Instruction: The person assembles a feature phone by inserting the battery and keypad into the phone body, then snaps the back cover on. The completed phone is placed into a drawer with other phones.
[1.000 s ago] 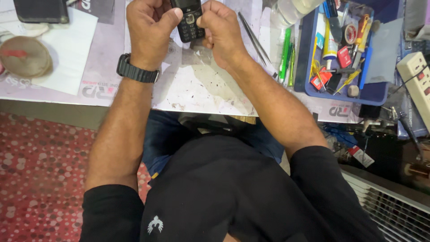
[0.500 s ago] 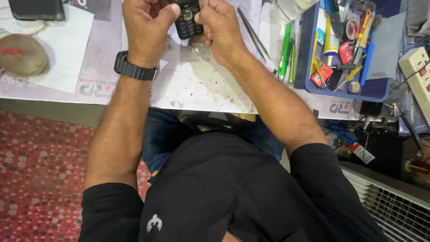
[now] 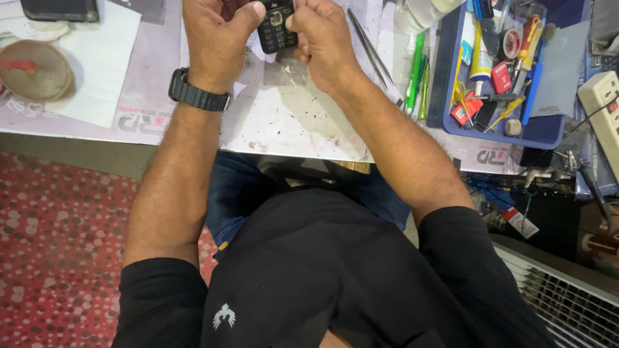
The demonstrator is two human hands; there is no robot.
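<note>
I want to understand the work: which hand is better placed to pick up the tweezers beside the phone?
The right hand, probably. The tweezers lie just to its right, while the left hand grips the phone on the far side.

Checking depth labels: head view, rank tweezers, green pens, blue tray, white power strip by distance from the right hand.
1. Tweezers, just right of the right hand.
2. Green pens, further right.
3. Blue tray, beyond the pens.
4. Power strip, far right edge.

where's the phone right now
In the head view the small black keypad phone is at the top centre, held above the white work mat between the left hand and right hand.
</note>
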